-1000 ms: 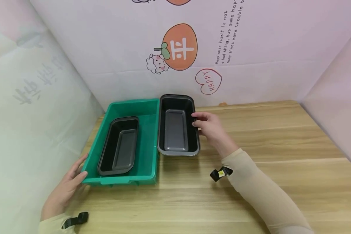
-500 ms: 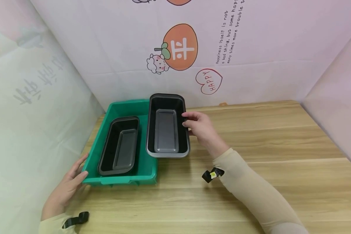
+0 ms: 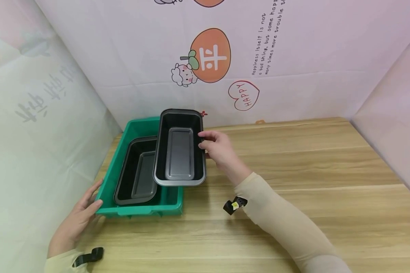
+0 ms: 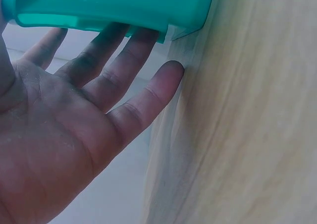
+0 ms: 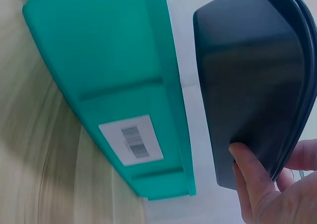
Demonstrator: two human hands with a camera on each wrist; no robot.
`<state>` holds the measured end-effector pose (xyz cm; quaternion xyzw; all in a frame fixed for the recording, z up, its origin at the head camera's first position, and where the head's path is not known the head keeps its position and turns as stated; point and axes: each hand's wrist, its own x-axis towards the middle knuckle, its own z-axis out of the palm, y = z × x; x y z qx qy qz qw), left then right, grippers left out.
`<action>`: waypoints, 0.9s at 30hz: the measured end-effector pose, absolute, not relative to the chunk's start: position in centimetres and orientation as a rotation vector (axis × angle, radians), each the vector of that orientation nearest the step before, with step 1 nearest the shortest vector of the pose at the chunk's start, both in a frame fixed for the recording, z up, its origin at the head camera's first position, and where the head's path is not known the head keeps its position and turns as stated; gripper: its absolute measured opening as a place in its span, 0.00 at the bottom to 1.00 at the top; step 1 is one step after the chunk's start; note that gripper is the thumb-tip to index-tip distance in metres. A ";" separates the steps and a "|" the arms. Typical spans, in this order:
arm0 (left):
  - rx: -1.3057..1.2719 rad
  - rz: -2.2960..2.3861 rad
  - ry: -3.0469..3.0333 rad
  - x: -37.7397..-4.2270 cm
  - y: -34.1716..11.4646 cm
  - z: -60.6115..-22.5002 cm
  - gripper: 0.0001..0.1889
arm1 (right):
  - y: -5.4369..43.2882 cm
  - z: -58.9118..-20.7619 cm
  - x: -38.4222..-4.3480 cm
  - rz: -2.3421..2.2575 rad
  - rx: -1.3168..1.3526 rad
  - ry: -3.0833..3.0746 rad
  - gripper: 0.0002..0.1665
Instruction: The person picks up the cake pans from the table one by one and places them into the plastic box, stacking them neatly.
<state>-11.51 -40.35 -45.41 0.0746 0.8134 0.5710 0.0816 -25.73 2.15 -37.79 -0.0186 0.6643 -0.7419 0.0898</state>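
My right hand (image 3: 223, 153) pinches the right long side of a dark grey loaf pan (image 3: 180, 155), thumb and a finger over its rim. In the right wrist view, the other fingers press the pan's outer wall (image 5: 247, 85). The pan hangs upright over the right part of a green plastic bin (image 3: 140, 210), above its rim. A second loaf pan (image 3: 146, 174) lies inside the bin on the left, partly covered by the held one. My left hand (image 3: 76, 222) rests at the bin's near left corner, its fingers nearly straight under the rim in the left wrist view.
The bin stands on a wood-grain table (image 3: 294, 151), against the back left. A white printed sheet (image 3: 294, 94) hangs behind, and pale sheets close off both sides. A barcode label (image 5: 131, 140) is on the bin's outer wall.
My right hand has carried the loaf pan leftward, from beside the bin's right edge to over the bin, where it covers part of the second pan. The left hand and bin have stayed put.
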 end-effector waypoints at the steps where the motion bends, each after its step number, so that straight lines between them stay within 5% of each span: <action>1: 0.222 1.703 2.434 -11.5 -40.4 -45.4 0.32 | 1.8 -37.8 -25.7 -2.207 -0.057 1.971 0.21; 27: 0.253 1.730 2.419 -11.6 -40.3 -45.4 0.32 | -5.7 -38.4 -25.0 -2.055 -0.124 2.128 0.18</action>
